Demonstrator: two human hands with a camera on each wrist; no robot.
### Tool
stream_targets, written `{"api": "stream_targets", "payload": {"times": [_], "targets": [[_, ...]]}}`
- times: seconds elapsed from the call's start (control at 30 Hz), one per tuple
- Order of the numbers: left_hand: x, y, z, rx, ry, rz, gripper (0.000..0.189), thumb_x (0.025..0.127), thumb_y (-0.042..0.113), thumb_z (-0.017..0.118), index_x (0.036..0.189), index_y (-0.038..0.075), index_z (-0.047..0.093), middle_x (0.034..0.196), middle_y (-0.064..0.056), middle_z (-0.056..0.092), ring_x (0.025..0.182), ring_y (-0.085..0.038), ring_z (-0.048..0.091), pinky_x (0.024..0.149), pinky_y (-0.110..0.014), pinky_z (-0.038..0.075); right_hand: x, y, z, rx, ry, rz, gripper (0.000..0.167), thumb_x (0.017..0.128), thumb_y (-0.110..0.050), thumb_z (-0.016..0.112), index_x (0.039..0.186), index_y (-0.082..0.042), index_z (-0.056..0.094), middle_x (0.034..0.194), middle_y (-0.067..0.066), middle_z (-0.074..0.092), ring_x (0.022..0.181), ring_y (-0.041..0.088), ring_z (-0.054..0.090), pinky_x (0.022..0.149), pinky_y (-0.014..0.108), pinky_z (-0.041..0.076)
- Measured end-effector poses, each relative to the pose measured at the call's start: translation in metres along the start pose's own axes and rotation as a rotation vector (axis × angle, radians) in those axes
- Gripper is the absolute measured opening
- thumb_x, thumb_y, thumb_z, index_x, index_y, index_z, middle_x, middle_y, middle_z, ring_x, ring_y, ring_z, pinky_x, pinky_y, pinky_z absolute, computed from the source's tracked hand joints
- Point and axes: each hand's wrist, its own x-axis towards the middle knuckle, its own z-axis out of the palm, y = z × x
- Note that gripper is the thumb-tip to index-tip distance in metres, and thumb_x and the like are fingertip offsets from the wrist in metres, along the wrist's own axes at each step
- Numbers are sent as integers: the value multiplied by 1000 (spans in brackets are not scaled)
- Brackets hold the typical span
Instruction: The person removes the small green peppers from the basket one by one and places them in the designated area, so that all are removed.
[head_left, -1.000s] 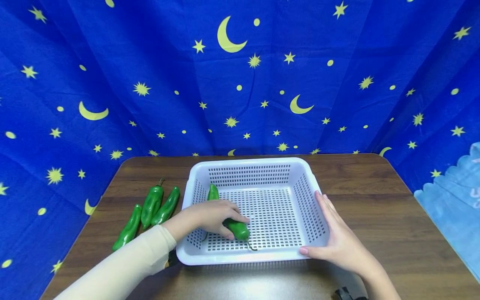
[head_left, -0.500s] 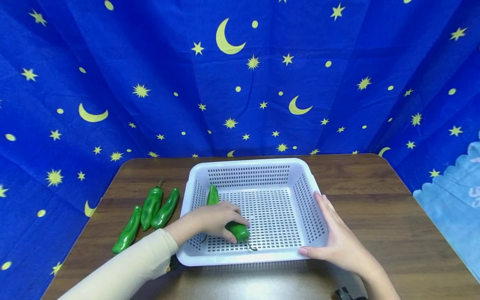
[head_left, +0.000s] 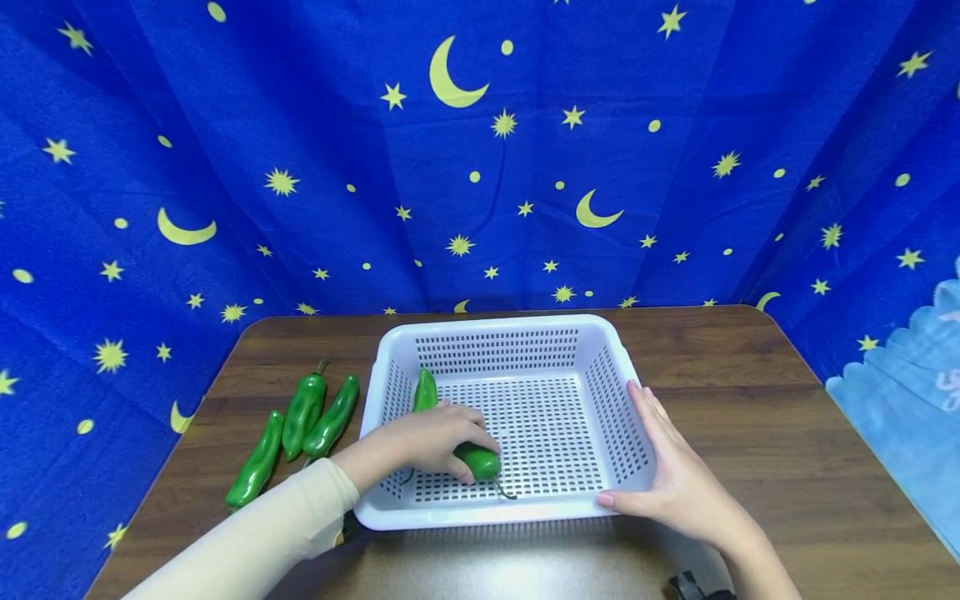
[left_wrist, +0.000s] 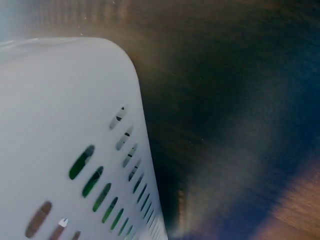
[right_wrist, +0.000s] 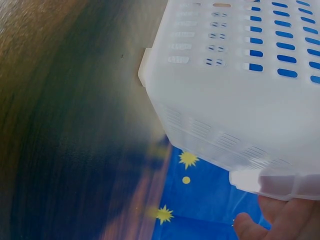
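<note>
In the head view my left hand (head_left: pixel 435 437) reaches into the white plastic basket (head_left: pixel 525 510) and grips a green pepper (head_left: pixel 478 462) low over the perforated floor. The pepper's curved stem points toward the front wall, and its other end is hidden under my palm. Behind that hand, along the left wall, a second green pepper (head_left: pixel 425 390) lies partly covered. My right hand (head_left: pixel 682 479) rests on the basket's front right corner, thumb on the front rim and fingers spread along the outer right side. The right wrist view shows fingertips (right_wrist: pixel 248 227) right at the basket's rim.
On the wooden table (head_left: pixel 720 400), left of the basket, lie three more green peppers (head_left: pixel 303 417) close together. Blue cloth (head_left: pixel 480 167) with yellow stars and moons hangs behind and at the sides. A small black object (head_left: pixel 686 586) shows near my right wrist.
</note>
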Motion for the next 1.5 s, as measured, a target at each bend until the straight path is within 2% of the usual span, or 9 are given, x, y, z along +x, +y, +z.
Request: {"api": "stream_targets", "payload": {"times": [0.1, 0.3, 0.5, 0.63, 0.9, 1.13, 1.23, 1.4, 1.5], "targets": [[1, -1, 0, -40, 0, -2, 50, 81, 35, 79, 129, 36, 65, 120, 13, 63, 109, -4, 55, 105, -39, 41, 0, 0, 0, -4, 3, 1, 132, 62, -41, 93, 161, -20, 8, 167, 17, 10, 153, 42, 4, 109, 76, 17], [4, -3, -2, -153, 14, 16, 50, 82, 30, 80, 129, 29, 65, 129, 9, 64, 118, -8, 57, 106, -38, 43, 1, 0, 0, -9, -2, 12, 132, 63, -41, 93, 161, -22, 7, 167, 16, 10, 154, 41, 3, 105, 80, 19], [8, -5, -3, -274, 44, 7, 47, 82, 26, 80, 127, 27, 66, 127, 10, 65, 116, -7, 58, 102, -32, 47, 1, -1, 0, 2, -8, 13, 132, 63, -41, 93, 161, -22, 7, 167, 16, 9, 154, 40, 2, 106, 80, 17], [8, -5, -5, -319, 91, 13, 47, 82, 27, 81, 126, 26, 67, 125, 9, 66, 116, -9, 58, 101, -33, 47, 1, -1, 0, 4, -6, 16, 131, 63, -40, 93, 161, -23, 7, 167, 15, 9, 154, 39, 2, 106, 80, 17], [2, -5, -12, -515, 211, 7, 48, 80, 24, 83, 126, 25, 67, 124, 10, 66, 117, -11, 59, 104, -40, 47, 0, 1, 0, 1, 1, 3, 132, 62, -40, 93, 161, -22, 7, 167, 16, 9, 154, 41, 2, 107, 79, 16], [-6, -6, -19, -608, 300, -26, 47, 79, 24, 84, 121, 34, 68, 123, 14, 65, 115, -10, 59, 105, -41, 46, 1, -1, 0, -2, 7, -4, 132, 62, -39, 93, 161, -21, 8, 167, 17, 11, 154, 40, 3, 107, 79, 17], [-10, -6, -22, -657, 336, -14, 46, 79, 25, 85, 121, 33, 68, 124, 13, 65, 115, -12, 59, 104, -42, 46, 1, -1, 0, -2, 6, -3, 131, 63, -39, 93, 161, -21, 8, 167, 17, 11, 154, 41, 3, 107, 79, 17], [-20, -6, -29, -693, 383, 6, 46, 79, 26, 85, 121, 30, 68, 123, 11, 65, 114, -14, 59, 102, -42, 47, 0, 0, 1, 0, 11, -8, 131, 63, -38, 93, 161, -20, 8, 166, 18, 11, 153, 41, 3, 112, 71, 14], [-28, -5, -35, -708, 424, -22, 47, 78, 30, 85, 122, 31, 67, 123, 11, 65, 114, -14, 60, 104, -43, 47, 0, 0, 1, 3, 11, -9, 130, 63, -38, 93, 161, -20, 9, 166, 18, 12, 154, 41, 3, 111, 75, 15]]}}
